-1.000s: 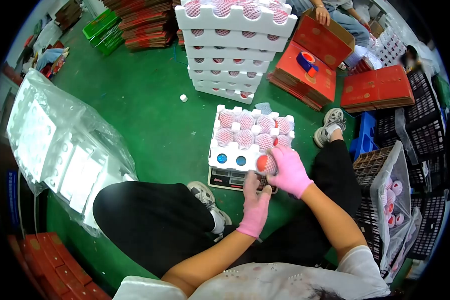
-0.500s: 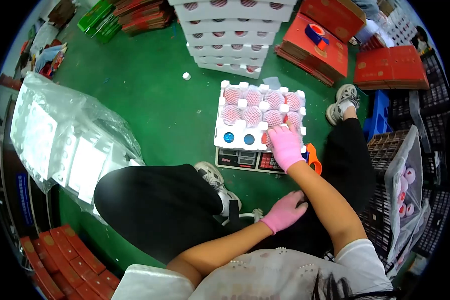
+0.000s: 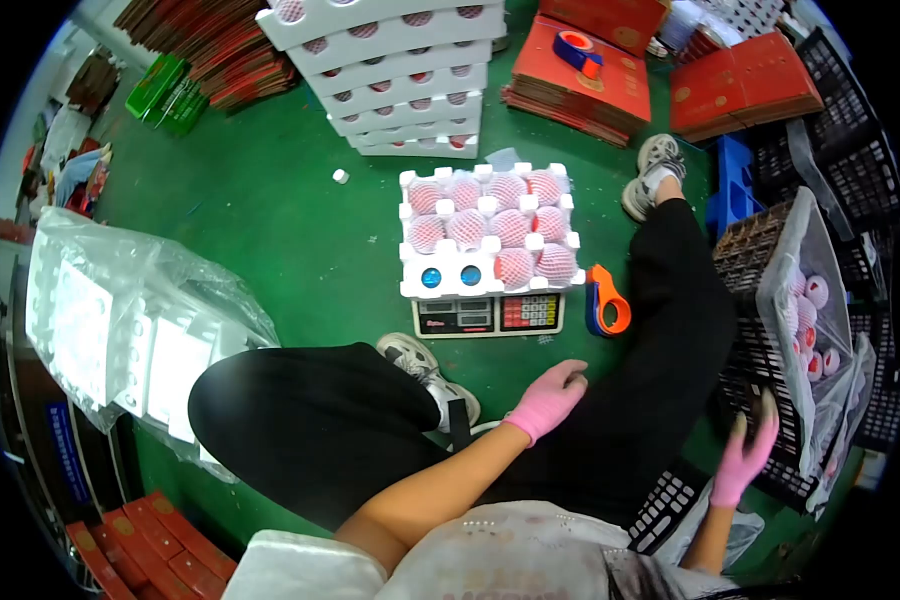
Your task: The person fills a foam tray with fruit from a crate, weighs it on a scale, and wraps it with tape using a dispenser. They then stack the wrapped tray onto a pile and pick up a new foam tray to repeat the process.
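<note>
My left hand point(image 3: 550, 403), in a pink glove with greyish fingertips, lies by my inner thigh, loosely open and holding nothing. My right hand point(image 3: 748, 455), gloved the same way, is by the side of a black plastic crate point(image 3: 770, 400) on the right; its fingers are apart and nothing is in them. In the lined crate lie several pink-and-white net-wrapped fruits point(image 3: 808, 325). Ahead of me a white foam tray point(image 3: 406, 262) of net-wrapped reddish fruit rests on a digital scale point(image 3: 480, 318). Two front-left hollows hold no fruit and show blue circles.
An orange-and-blue tape dispenser point(image 3: 610, 303) lies right of the scale. Filled foam trays point(image 3: 400, 85) are stacked behind. Red flattened cartons point(image 3: 585, 85) stand at the back right, with another tape dispenser point(image 3: 578, 52) on top. Bagged foam trays point(image 3: 140, 330) are on the left.
My right hand has left the fruit in the tray and swung right and back to the crate. My left hand has barely moved. The view has turned slightly to the right.
</note>
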The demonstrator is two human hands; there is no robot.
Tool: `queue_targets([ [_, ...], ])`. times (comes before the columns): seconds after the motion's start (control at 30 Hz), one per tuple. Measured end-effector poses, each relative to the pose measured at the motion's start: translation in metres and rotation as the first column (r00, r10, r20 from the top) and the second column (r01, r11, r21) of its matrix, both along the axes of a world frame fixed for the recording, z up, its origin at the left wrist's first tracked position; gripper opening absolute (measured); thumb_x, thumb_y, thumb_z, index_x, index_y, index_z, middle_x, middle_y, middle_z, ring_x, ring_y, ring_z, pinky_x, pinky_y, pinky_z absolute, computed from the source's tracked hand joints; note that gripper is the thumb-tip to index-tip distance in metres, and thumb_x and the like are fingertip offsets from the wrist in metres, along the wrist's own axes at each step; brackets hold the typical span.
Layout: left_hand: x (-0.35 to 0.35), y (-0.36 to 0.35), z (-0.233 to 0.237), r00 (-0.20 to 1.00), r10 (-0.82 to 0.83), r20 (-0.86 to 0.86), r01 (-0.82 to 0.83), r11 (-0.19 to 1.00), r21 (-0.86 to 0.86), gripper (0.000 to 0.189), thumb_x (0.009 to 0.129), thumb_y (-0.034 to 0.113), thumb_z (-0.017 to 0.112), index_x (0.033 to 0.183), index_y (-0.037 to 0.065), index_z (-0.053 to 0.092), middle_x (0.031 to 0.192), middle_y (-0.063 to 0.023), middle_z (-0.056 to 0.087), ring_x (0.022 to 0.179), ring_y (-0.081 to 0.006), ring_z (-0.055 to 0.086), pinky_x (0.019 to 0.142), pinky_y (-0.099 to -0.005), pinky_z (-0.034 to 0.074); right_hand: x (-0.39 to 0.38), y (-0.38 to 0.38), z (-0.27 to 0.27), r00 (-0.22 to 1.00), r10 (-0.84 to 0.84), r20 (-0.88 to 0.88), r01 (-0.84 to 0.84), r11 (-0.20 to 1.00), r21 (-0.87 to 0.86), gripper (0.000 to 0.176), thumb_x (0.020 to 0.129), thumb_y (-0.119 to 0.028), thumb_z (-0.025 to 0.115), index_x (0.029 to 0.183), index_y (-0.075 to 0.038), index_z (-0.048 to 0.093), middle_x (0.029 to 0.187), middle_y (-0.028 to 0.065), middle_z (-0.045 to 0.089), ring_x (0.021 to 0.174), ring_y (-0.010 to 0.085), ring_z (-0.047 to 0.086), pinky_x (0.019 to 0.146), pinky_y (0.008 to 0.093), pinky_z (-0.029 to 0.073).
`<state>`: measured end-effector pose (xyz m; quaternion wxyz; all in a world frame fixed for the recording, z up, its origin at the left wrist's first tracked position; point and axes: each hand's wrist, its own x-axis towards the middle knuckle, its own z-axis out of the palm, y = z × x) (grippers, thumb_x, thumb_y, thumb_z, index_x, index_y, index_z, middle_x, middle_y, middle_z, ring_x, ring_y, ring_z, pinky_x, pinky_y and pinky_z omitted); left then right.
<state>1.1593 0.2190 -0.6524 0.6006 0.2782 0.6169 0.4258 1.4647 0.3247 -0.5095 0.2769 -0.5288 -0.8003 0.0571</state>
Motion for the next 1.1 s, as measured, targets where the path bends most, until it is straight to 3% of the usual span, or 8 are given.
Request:
queue_targets([
  [0.2,0.033,0.007,-0.035,0.984,-0.109,-0.142,0.106,0.994,-0.029,0.043,0.097,0.028,0.058,0.129,0.001,0.064,0.127,-0.0186,0.068,0.122,-0.0322,0.062,0.105,-0.0352,0.047,0.254,-0.158,-0.027,0.557,-0.753,-0.350,0.682,0.655,-0.325,0.041,0.100,-0.009,0.056,0.140,-0.003,0.057,0.134,0.0105,0.061,0.123,0.0240,0.057,0.106,0.0363,0.044],
  [0.37,0.044,0.007,-0.046,0.977,-0.177,-0.119,0.165,0.981,-0.104,0.044,0.098,0.029,0.057,0.131,0.002,0.065,0.131,-0.0187,0.067,0.125,-0.0306,0.061,0.107,-0.0354,0.045,0.287,-0.261,-0.096,-0.039,-0.933,-0.357,0.587,0.268,-0.764,0.037,0.096,-0.019,0.062,0.133,-0.013,0.062,0.100,0.0008,0.063,0.089,0.0137,0.059,0.076,0.0284,0.049],
  [0.43,0.037,0.005,-0.068,0.989,-0.147,0.021,0.148,0.983,-0.109,0.041,0.099,0.025,0.055,0.130,0.001,0.065,0.126,-0.0157,0.068,0.120,-0.0261,0.062,0.105,-0.0345,0.046,0.232,-0.253,-0.111,0.086,-0.955,-0.284,0.435,0.293,-0.852,0.038,0.098,-0.022,0.060,0.132,-0.005,0.063,0.116,0.0095,0.067,0.106,0.0215,0.063,0.095,0.0347,0.049],
  [0.47,0.041,0.010,-0.046,0.992,-0.077,0.103,0.096,0.977,-0.190,0.041,0.099,0.023,0.055,0.132,0.001,0.063,0.123,-0.0146,0.068,0.116,-0.0240,0.062,0.103,-0.0339,0.048,0.262,-0.280,-0.195,0.453,-0.848,-0.275,0.517,0.502,-0.694,0.037,0.099,-0.020,0.058,0.132,-0.003,0.063,0.119,0.0119,0.068,0.110,0.0241,0.063,0.101,0.0349,0.047],
  [0.57,0.041,0.015,-0.036,0.979,-0.026,0.201,0.049,0.993,-0.111,0.043,0.099,0.021,0.057,0.138,0.002,0.057,0.127,-0.0124,0.067,0.112,-0.0226,0.064,0.099,-0.0352,0.050,0.252,-0.263,-0.352,0.075,-0.834,-0.546,0.019,0.549,-0.836,0.034,0.099,-0.023,0.060,0.122,0.000,0.069,0.111,0.0047,0.070,0.100,0.0178,0.063,0.092,0.0319,0.049],
  [0.8,0.048,0.013,-0.036,0.948,-0.054,0.312,0.097,0.988,-0.123,0.050,0.104,0.028,0.054,0.149,0.009,0.045,0.140,-0.0102,0.059,0.124,-0.0268,0.059,0.105,-0.0413,0.049,0.165,-0.178,-0.195,0.084,-0.838,-0.539,0.089,0.545,-0.834,0.035,0.098,-0.029,0.062,0.115,0.000,0.072,0.098,0.0058,0.073,0.089,0.0143,0.063,0.084,0.0326,0.051],
  [0.93,0.054,0.011,-0.004,0.996,-0.072,0.048,0.075,0.995,-0.064,0.049,0.103,0.022,0.051,0.150,0.008,0.044,0.138,-0.0098,0.058,0.120,-0.0232,0.060,0.102,-0.0402,0.049,0.205,-0.192,-0.193,0.450,-0.697,-0.558,-0.069,0.596,-0.800,0.029,0.095,-0.019,0.065,0.117,-0.003,0.073,0.099,0.0042,0.074,0.091,0.0150,0.066,0.085,0.0299,0.053],
  [1.1,0.042,0.018,0.022,0.971,0.216,-0.107,-0.203,0.972,0.120,0.048,0.101,0.013,0.048,0.148,0.003,0.043,0.125,-0.0099,0.058,0.104,-0.0193,0.058,0.096,-0.0336,0.049,0.346,-0.192,-0.244,0.403,-0.888,0.222,0.670,0.120,-0.732,0.049,0.085,-0.027,0.071,0.131,-0.012,0.064,0.122,0.0234,0.069,0.104,0.0390,0.069,0.091,0.0423,0.055],
])
